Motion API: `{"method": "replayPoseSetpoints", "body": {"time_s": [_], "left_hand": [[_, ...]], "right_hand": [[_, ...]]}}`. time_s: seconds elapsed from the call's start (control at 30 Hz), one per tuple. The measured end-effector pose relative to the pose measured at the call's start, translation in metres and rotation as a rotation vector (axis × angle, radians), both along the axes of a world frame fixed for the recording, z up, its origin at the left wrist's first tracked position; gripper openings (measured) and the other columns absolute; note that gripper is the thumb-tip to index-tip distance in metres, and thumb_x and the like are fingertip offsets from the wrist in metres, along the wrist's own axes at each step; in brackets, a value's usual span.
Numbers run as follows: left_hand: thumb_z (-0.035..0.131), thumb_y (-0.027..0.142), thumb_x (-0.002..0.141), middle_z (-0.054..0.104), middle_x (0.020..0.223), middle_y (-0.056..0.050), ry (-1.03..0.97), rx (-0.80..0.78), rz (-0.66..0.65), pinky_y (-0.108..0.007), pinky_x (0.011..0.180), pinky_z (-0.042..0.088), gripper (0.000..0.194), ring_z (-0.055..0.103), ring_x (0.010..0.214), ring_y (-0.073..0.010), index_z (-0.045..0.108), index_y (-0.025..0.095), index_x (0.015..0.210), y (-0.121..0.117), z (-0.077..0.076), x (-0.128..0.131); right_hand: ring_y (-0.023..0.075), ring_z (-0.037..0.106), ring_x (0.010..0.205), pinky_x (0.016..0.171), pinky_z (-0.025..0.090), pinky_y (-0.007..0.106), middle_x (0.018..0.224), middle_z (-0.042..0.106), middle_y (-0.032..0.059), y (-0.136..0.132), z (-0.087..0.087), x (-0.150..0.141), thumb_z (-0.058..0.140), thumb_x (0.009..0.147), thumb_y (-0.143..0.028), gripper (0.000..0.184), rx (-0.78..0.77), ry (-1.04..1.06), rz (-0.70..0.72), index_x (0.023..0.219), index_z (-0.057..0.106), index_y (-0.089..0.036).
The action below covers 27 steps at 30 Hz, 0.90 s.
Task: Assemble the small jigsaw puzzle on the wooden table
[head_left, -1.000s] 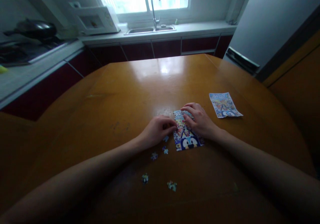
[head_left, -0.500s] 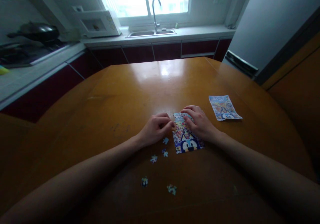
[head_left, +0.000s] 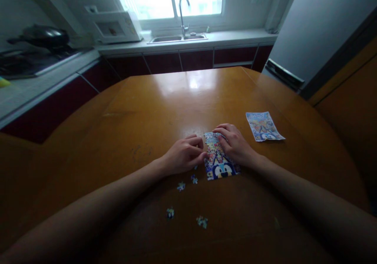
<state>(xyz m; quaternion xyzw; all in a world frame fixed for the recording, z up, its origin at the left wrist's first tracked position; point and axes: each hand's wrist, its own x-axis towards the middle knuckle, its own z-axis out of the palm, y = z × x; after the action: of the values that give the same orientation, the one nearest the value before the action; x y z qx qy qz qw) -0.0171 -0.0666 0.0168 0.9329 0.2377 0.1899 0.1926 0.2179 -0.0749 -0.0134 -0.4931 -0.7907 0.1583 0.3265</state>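
Observation:
A small colourful jigsaw puzzle (head_left: 219, 162) lies on the wooden table (head_left: 165, 107), with a blue cartoon face at its near end. My left hand (head_left: 185, 154) rests at the puzzle's left edge, fingers curled and pressed against it. My right hand (head_left: 234, 143) lies on the puzzle's upper right part, fingers bent and pressing down. Several loose puzzle pieces lie near my left wrist: one (head_left: 180, 186) beside another (head_left: 194, 178), and two closer to me (head_left: 170, 213) (head_left: 202, 221). Whether my left fingers hold a piece is hidden.
A printed picture sheet (head_left: 263, 126) lies to the right of the puzzle. Behind the table run a counter with a sink and tap (head_left: 183, 18), a white microwave (head_left: 113, 26) and a dark pan (head_left: 44, 37). A grey fridge (head_left: 312, 28) stands at the right.
My left hand has slid slightly down along the puzzle's left edge and now covers the loose piece that lay below it. My right hand has stayed on the puzzle.

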Motion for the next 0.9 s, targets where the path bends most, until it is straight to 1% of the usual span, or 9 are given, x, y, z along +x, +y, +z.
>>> {"method": "replayPoseSetpoints", "body": {"time_s": [0.1, 0.2, 0.3, 0.37, 0.5, 0.63, 0.73, 0.8, 0.9], "left_hand": [[0.049, 0.029, 0.099, 0.057, 0.076, -0.005, -0.088, -0.002, 0.007, -0.030, 0.070, 0.042, 0.038, 0.049, 0.074, -0.0150, 0.071, 0.018, 0.070, 0.003, 0.000, -0.003], [0.049, 0.026, 0.097, 0.056, 0.073, -0.004, -0.176, -0.012, 0.038, -0.030, 0.068, 0.042, 0.036, 0.051, 0.074, -0.0151, 0.071, 0.018, 0.070, 0.009, 0.000, -0.008], [0.050, 0.026, 0.096, 0.056, 0.071, -0.004, -0.151, -0.011, 0.026, -0.030, 0.067, 0.041, 0.038, 0.049, 0.072, -0.0150, 0.066, 0.018, 0.062, 0.013, -0.001, -0.010], [0.050, 0.027, 0.096, 0.056, 0.071, -0.004, -0.123, -0.013, -0.001, -0.030, 0.068, 0.041, 0.039, 0.049, 0.072, -0.0148, 0.063, 0.018, 0.059, 0.013, -0.001, -0.010], [0.050, 0.028, 0.097, 0.058, 0.073, -0.005, -0.091, -0.017, -0.053, -0.029, 0.070, 0.042, 0.041, 0.050, 0.073, -0.0148, 0.061, 0.017, 0.059, 0.011, 0.000, -0.007], [0.051, 0.026, 0.097, 0.059, 0.074, -0.005, -0.089, -0.008, -0.086, -0.029, 0.070, 0.043, 0.037, 0.051, 0.073, -0.0147, 0.064, 0.017, 0.063, 0.012, -0.001, -0.007], [0.053, 0.027, 0.096, 0.059, 0.071, -0.004, -0.086, 0.009, -0.105, -0.029, 0.069, 0.043, 0.036, 0.052, 0.071, -0.0143, 0.065, 0.017, 0.064, 0.013, -0.004, -0.008], [0.054, 0.027, 0.096, 0.059, 0.070, -0.003, -0.074, 0.026, -0.114, -0.029, 0.069, 0.043, 0.036, 0.051, 0.069, -0.0139, 0.064, 0.017, 0.063, 0.013, -0.006, -0.008], [0.055, 0.027, 0.096, 0.058, 0.070, -0.003, -0.058, 0.060, -0.116, -0.029, 0.069, 0.043, 0.036, 0.050, 0.069, -0.0136, 0.064, 0.018, 0.063, 0.012, -0.006, -0.007]], "right_hand": [[0.0273, 0.054, 0.117, 0.102, 0.044, 0.050, 0.119, 0.061, 0.0106, 0.000, 0.000, 0.000, 0.049, 0.094, -0.020, 0.026, 0.007, 0.044, -0.001, 0.113, 0.067, -0.024], [0.0260, 0.055, 0.117, 0.102, 0.045, 0.050, 0.119, 0.061, 0.0098, -0.002, 0.002, 0.001, 0.051, 0.089, -0.014, 0.026, 0.026, 0.113, 0.002, 0.104, 0.071, -0.024], [0.0261, 0.054, 0.119, 0.103, 0.044, 0.052, 0.120, 0.062, 0.0065, -0.005, 0.004, 0.002, 0.055, 0.083, -0.010, 0.027, 0.064, 0.098, 0.049, 0.091, 0.074, -0.027], [0.0262, 0.052, 0.122, 0.105, 0.042, 0.053, 0.122, 0.062, 0.0043, -0.007, 0.006, 0.003, 0.056, 0.080, -0.007, 0.030, 0.092, 0.052, 0.107, 0.087, 0.075, -0.030], [0.0258, 0.048, 0.129, 0.108, 0.038, 0.054, 0.126, 0.062, 0.0020, -0.010, 0.009, 0.005, 0.053, 0.078, -0.002, 0.041, 0.107, -0.028, 0.234, 0.089, 0.077, -0.033], [0.0261, 0.042, 0.134, 0.111, 0.034, 0.056, 0.133, 0.059, -0.0024, -0.011, 0.009, 0.004, 0.055, 0.076, 0.000, 0.047, 0.090, -0.079, 0.316, 0.091, 0.078, -0.038], [0.0263, 0.041, 0.134, 0.112, 0.034, 0.055, 0.133, 0.059, -0.0019, -0.009, 0.007, 0.002, 0.056, 0.076, 0.000, 0.046, 0.103, -0.080, 0.349, 0.089, 0.079, -0.037], [0.0270, 0.042, 0.133, 0.112, 0.034, 0.054, 0.131, 0.060, -0.0006, -0.008, 0.005, 0.001, 0.056, 0.076, 0.001, 0.045, 0.113, -0.064, 0.352, 0.086, 0.080, -0.035], [0.0272, 0.043, 0.132, 0.111, 0.034, 0.054, 0.129, 0.061, -0.0010, -0.006, 0.002, 0.000, 0.055, 0.076, 0.001, 0.044, 0.105, -0.047, 0.345, 0.084, 0.079, -0.035]]}}
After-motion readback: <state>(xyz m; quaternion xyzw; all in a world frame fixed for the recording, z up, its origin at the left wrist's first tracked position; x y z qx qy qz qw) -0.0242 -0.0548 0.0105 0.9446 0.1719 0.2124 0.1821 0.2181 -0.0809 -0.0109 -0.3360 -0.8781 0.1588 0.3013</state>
